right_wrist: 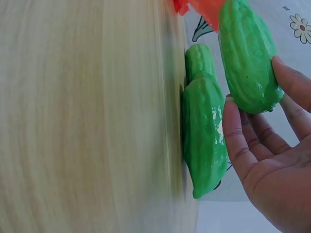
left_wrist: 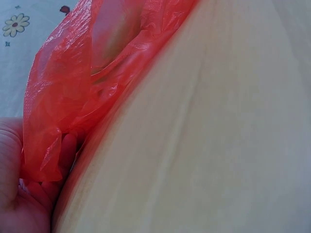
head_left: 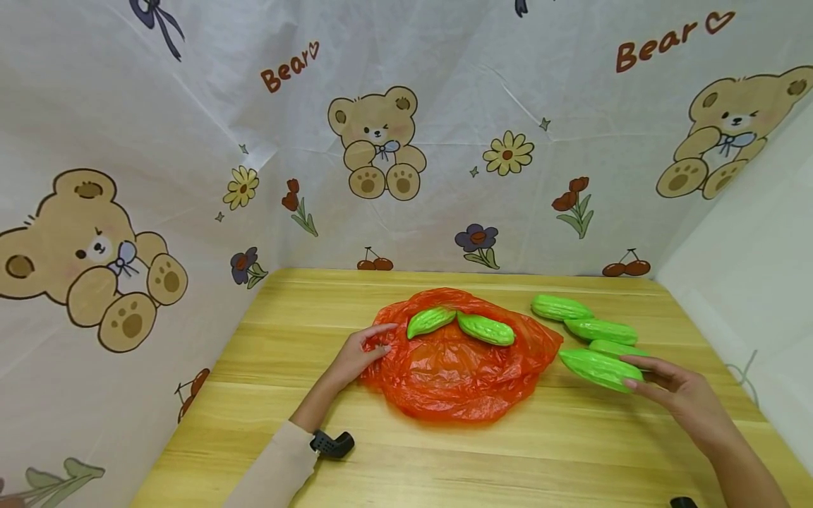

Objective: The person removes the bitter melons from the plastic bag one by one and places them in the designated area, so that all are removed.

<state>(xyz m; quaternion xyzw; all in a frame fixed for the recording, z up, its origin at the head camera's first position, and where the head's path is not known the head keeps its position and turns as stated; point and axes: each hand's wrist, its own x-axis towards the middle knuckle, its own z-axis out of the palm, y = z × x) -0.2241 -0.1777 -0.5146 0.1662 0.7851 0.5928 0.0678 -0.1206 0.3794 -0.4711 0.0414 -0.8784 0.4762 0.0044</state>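
Note:
A thin red plastic bag (head_left: 444, 402) lies spread on the table with its mouth wide, and two green bitter melons, one on the left (head_left: 432, 321) and one on the right (head_left: 485, 329), rest in it. My left hand (head_left: 354, 358) holds the bag's left edge between thumb and fingers; the left wrist view shows the red film (left_wrist: 48, 145) in its grasp. With thumb and fingertips, my right hand (head_left: 689, 398) pinches the blunt end of another bitter melon (right_wrist: 248, 63). That melon is raised off the table, its pointed tip toward the bag's right side.
Several more bitter melons lie right of the bag, one at the back (head_left: 562, 307), another beside it (head_left: 600, 330) and one partly behind the held melon (head_left: 616, 347). A bear-patterned cloth (head_left: 444, 233) closes off the back and left of the wooden table (head_left: 305, 296).

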